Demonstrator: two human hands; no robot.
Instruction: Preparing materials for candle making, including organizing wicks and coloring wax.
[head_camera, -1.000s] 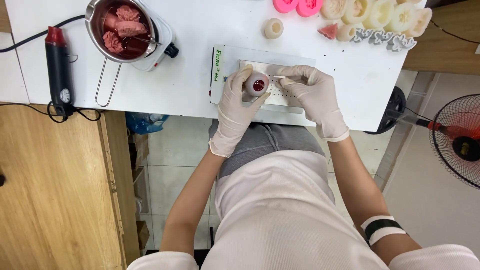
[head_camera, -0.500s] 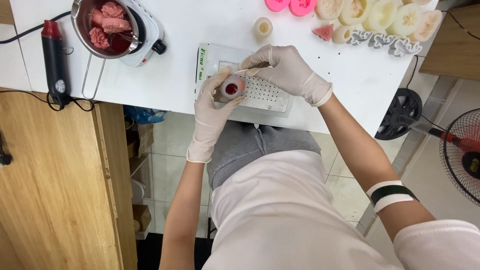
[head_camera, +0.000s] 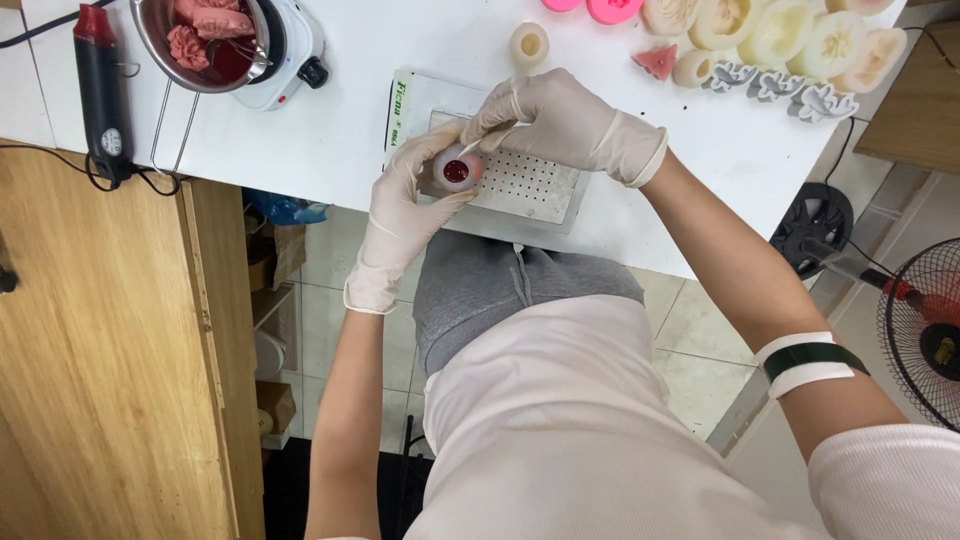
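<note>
left hand is cupping small round mould with fingers closed around it, above the perforated plate, steadying its red-filled opening upward. right hand is pinching thin stick, tip dipping into that mould.

Bare white table top left of the perforated metal plate: open lane between the plate and the small white hot plate. The wire handle of the metal pot juts toward the table edge and narrows that lane. Far left blocked by the black heat gun and its cord. Right of the plate, bare strip to the edge. Behind it, a row of silicone moulds and 1 small cream mould stand close.
</note>
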